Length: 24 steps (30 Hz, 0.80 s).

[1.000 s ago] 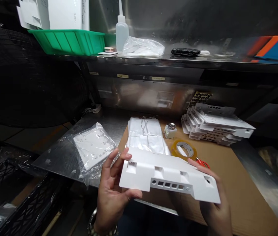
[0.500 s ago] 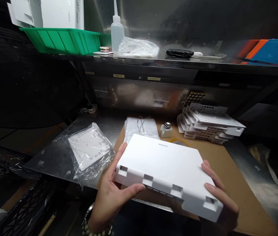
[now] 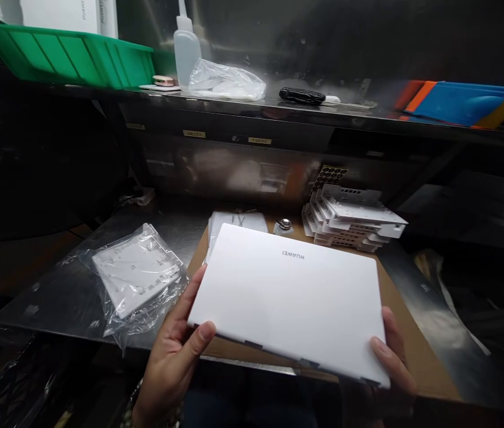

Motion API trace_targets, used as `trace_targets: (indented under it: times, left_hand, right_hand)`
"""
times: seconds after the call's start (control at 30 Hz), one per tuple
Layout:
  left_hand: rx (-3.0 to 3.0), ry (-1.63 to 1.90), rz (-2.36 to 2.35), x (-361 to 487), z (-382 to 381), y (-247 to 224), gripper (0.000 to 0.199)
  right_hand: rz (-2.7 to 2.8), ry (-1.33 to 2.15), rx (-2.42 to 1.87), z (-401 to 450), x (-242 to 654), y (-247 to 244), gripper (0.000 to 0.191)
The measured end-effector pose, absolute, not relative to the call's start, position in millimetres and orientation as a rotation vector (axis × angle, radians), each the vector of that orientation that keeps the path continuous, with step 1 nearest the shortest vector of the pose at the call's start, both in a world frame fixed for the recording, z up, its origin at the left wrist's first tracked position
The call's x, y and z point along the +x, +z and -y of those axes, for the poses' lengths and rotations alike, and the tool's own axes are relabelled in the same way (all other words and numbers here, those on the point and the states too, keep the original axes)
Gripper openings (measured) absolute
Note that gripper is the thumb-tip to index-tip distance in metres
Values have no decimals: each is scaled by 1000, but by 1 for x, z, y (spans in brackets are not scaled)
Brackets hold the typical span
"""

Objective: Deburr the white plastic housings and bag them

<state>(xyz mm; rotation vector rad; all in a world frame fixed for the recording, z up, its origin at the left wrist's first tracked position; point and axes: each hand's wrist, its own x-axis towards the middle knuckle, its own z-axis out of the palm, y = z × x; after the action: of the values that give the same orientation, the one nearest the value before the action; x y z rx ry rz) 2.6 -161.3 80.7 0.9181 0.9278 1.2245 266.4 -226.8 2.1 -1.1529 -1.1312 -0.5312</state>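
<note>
A white plastic cover (image 3: pixel 287 297) with grey HUAWEI lettering, upside down from here, is held above the cardboard sheet with its broad face towards me. My left hand (image 3: pixel 178 348) grips its left edge, the thumb at the lower left corner. At the right edge, my right hand (image 3: pixel 394 351) holds it, with part of the fingers hidden behind the cover. To the left lies a white part in clear plastic wrap (image 3: pixel 138 270). Behind the cover are a pile of clear bags (image 3: pixel 238 221) and a small metal-topped bottle (image 3: pixel 284 225).
Several white covers are stacked (image 3: pixel 354 217) at the back right of the cardboard (image 3: pixel 416 345). The shelf above holds a green bin (image 3: pixel 69 59), a squeeze bottle (image 3: pixel 187 56), a plastic bag (image 3: pixel 227 81), a black object (image 3: pixel 302 96) and blue-orange items (image 3: pixel 461 104).
Both hands have tilted the cover so its flat face turns more towards me, and its slotted edge is now mostly out of sight. The camera view has shifted right.
</note>
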Motion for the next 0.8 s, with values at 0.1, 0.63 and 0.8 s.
trace_targets:
  times: [0.1, 0.63, 0.8]
  left_hand:
    - [818, 1203, -853, 1, 162, 80, 77]
    - [726, 1230, -894, 1, 152, 74, 66]
    - [701, 1251, -935, -4, 153, 72, 67]
  right_hand:
    - [1199, -526, -1039, 227, 268, 5, 33]
    - [612, 703, -1335, 230, 262, 24, 55]
    - [801, 824, -1304, 240, 257, 29, 49]
